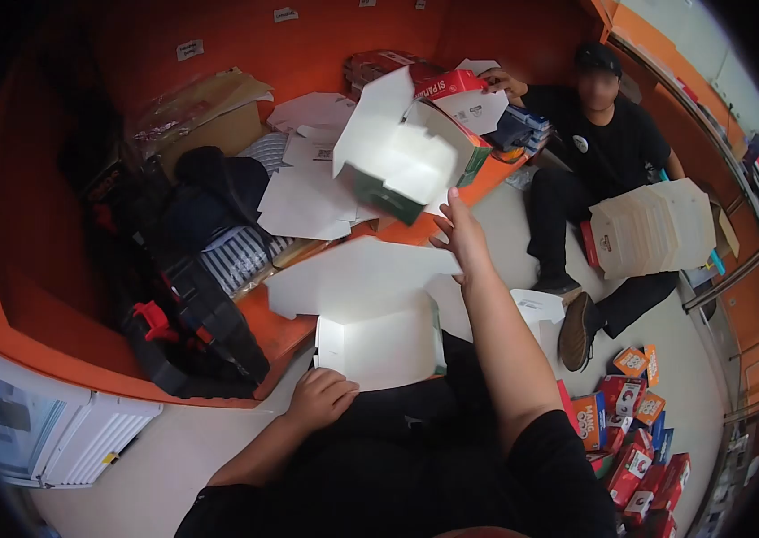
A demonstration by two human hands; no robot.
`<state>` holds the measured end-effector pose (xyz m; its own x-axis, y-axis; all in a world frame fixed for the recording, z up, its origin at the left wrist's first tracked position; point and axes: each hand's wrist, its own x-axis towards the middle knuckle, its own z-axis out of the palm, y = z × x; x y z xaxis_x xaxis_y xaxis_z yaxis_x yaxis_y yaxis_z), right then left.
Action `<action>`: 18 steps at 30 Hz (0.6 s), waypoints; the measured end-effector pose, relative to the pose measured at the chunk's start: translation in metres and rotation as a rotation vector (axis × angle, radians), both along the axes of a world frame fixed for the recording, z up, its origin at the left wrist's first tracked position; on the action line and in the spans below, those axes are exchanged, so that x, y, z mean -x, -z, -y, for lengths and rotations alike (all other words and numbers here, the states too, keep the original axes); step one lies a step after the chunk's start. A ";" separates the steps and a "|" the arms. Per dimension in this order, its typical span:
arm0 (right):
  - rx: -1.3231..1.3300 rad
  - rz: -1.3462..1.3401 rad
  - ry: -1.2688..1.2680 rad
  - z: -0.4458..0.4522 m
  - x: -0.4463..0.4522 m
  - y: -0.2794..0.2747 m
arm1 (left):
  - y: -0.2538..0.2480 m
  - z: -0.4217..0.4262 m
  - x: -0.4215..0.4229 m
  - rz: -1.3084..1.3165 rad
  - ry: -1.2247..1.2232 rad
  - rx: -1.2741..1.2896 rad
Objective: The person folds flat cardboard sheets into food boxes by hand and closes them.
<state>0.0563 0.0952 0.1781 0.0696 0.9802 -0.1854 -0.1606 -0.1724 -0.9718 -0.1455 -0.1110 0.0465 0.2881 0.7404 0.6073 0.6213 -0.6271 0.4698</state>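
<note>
An open cardboard box (381, 345), white inside with a green outer side, rests at my lap with its wide lid flap (357, 273) raised. My left hand (321, 399) is closed on the box's near left edge, fingers curled over the rim. My right hand (465, 240) is stretched forward with fingers spread and nothing in them. Just beyond its fingertips is a second open box (393, 184), white inside and dark green outside, tilted and slightly blurred over the orange shelf. Whether this box touches the shelf I cannot tell.
Flat white cardboard pieces (308, 197) and a dark cap (213, 193) lie on the orange shelf (285, 336). A co-worker (599, 134) sits at right beside a stack of folded boxes (653, 229). Several small red boxes (635, 466) are heaped on the floor.
</note>
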 end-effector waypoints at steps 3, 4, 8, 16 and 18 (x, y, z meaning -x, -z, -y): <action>-0.100 0.054 -0.210 0.008 -0.029 0.037 | -0.005 -0.005 0.007 -0.030 0.016 0.012; -0.077 -0.125 -0.341 0.018 -0.044 0.045 | -0.007 -0.007 0.008 -0.042 0.017 0.017; -0.157 -0.220 -0.516 0.064 -0.099 0.076 | -0.012 -0.019 0.000 -0.034 0.104 0.024; -0.201 -0.247 0.209 0.094 -0.127 0.085 | -0.030 -0.047 -0.053 0.382 0.104 -0.012; -0.246 -0.386 0.170 0.097 -0.142 0.082 | -0.031 -0.060 -0.059 0.730 -0.057 0.047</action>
